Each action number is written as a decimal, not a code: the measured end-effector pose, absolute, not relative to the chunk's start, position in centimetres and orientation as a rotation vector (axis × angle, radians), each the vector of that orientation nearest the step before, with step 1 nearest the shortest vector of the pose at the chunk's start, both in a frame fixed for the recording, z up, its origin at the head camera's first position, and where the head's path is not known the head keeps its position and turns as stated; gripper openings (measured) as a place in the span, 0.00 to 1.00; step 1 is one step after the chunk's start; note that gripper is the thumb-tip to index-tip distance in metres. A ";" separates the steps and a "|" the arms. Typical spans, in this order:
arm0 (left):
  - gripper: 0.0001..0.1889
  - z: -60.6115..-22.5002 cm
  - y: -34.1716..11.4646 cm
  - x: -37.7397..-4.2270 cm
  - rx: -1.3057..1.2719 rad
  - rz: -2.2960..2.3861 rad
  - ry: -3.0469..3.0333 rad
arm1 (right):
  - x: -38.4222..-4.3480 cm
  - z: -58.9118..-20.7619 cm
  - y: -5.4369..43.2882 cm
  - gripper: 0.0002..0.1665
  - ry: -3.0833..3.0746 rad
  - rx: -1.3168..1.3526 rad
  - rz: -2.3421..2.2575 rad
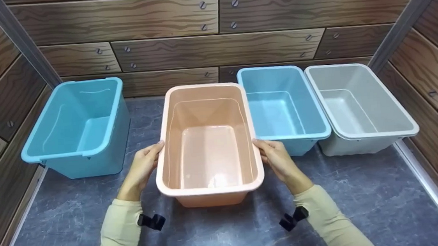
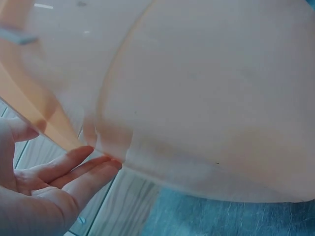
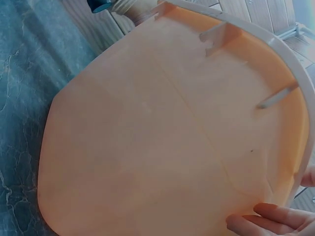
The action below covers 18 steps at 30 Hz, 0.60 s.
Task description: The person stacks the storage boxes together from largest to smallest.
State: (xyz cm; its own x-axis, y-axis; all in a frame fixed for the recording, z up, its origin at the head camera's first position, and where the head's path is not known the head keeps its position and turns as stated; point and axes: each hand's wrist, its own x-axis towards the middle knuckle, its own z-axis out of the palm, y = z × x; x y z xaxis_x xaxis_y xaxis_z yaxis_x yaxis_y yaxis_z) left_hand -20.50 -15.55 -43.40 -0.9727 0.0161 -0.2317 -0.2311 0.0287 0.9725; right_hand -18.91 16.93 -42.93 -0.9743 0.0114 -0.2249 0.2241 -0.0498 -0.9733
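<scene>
A peach plastic bin is at the middle, its inside bare. At the left side of its rim, my left hand grips it between thumb and fingers. My right hand holds the opposite side the same way. In the left wrist view, the left hand's fingers press beneath the rim against the outer wall. The right wrist view shows the right fingers under the lip, beside the bin's outer wall. Whether the base touches the table, I cannot tell.
At the left stands a teal bin. A light blue bin and a grey bin stand side by side at the right. All rest on a dark marbled tabletop, with wood-patterned panels around it.
</scene>
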 end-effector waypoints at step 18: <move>0.24 -43.1 -15.2 -20.5 -0.275 2.075 2.120 | -18.4 -42.7 17.1 0.25 2.024 0.235 -2.182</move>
